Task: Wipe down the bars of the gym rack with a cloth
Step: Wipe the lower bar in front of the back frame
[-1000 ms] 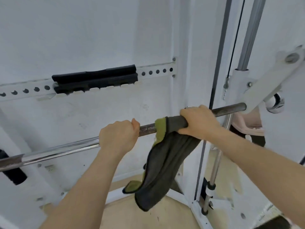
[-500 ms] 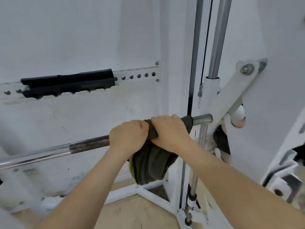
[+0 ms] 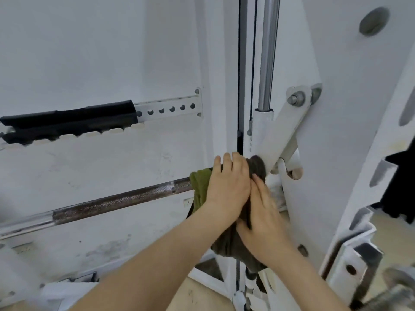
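At the far left a black pad (image 3: pixel 67 122) covers part of a white rail with holes (image 3: pixel 166 110) on the wall. Below it the steel bar (image 3: pixel 112 203) runs slanted up toward the right, with a rough dark section. The cloth (image 3: pixel 199 187) is wrapped over the right end of the bar; its green edge shows and the dark rest hangs down. The left hand (image 3: pixel 229 187) grips the bar through the cloth, fingers curled over the top. The right hand (image 3: pixel 262 216) touches it just beside, fingers nearly straight, thumb pinching the hanging fold. Behind the hands stands a chrome rod (image 3: pixel 267 52), and a white rack arm (image 3: pixel 280 135) meets the end of the bar.
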